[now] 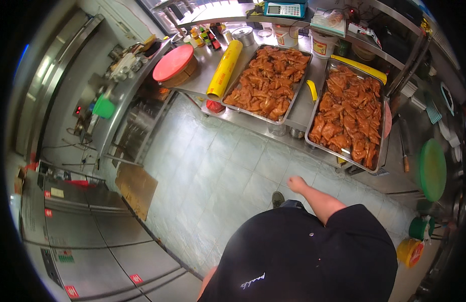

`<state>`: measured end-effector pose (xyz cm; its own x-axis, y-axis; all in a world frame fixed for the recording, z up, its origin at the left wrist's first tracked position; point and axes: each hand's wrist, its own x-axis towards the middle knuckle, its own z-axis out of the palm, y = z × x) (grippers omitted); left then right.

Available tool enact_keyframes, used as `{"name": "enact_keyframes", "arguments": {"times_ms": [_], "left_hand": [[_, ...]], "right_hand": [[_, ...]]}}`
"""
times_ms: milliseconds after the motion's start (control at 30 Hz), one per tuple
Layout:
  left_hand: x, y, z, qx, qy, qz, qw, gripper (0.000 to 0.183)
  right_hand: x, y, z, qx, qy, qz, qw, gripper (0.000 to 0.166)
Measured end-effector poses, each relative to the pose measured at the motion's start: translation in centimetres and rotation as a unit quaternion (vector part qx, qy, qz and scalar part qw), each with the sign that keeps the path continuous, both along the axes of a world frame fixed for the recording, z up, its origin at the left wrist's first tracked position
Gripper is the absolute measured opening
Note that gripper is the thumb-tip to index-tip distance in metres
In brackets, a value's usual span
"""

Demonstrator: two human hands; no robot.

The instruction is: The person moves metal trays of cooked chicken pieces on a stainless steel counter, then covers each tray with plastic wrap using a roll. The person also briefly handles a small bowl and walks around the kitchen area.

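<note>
My right hand (297, 184) hangs over the tiled floor with its fingers curled in and nothing seen in them. It is apart from the steel worktable (299, 109) in front of me. My left hand is out of view; only a bit of that arm shows at the bottom. On the worktable lie two metal trays, a middle tray (261, 117) and a right tray (342, 155). Both are filled with brown, glossy poultry pieces (270, 81). A yellow cling film box (225, 70) lies left of the middle tray. Between the trays is a small curved yellow object (311, 90).
A round pink board (174, 62) rests on a wooden block. A digital scale (284, 10) stands on the shelf above white buckets (286, 36). To the right are a wooden-handled tool (406, 164) and a green round board (433, 170). Steel refrigerator doors (89, 268) fill the lower left.
</note>
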<state>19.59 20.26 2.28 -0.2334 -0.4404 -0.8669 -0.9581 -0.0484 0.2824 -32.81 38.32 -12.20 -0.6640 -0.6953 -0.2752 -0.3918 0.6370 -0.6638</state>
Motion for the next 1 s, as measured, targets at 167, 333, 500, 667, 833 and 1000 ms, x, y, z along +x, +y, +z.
{"name": "enact_keyframes", "arguments": {"times_ms": [167, 333, 500, 667, 833, 1000], "left_hand": [[-2.9, -10.9, -1.2, -0.045, -0.057, -0.009, 0.997, 0.057], [-10.9, -23.8, -4.6, -0.042, -0.045, -0.102, 0.993, 0.056], [-28.0, -43.3, -6.0, -0.097, 0.009, -0.341, 0.935, 0.056], [-56.5, -58.0, 1.8, -0.187, 0.164, -0.490, 0.835, 0.053], [-82.6, -52.1, 12.6, -0.108, 0.292, -0.630, 0.711, 0.046], [-93.0, -38.2, 9.8, -0.144, 0.429, -0.587, 0.671, 0.050]], "right_hand": [[-10.7, -19.3, 4.4, -0.162, -0.117, -0.125, 0.972, 0.020], [-15.5, -28.2, 7.8, -0.360, -0.465, -0.364, 0.722, 0.017], [-16.8, -32.6, 6.2, -0.563, -0.516, -0.481, 0.430, 0.032], [-16.8, -33.4, 7.4, -0.612, -0.471, -0.576, 0.269, 0.038], [-13.1, -32.2, 13.1, -0.637, -0.333, -0.628, 0.299, 0.046], [-5.2, -30.8, 15.8, -0.686, -0.277, -0.633, 0.226, 0.065]]}}
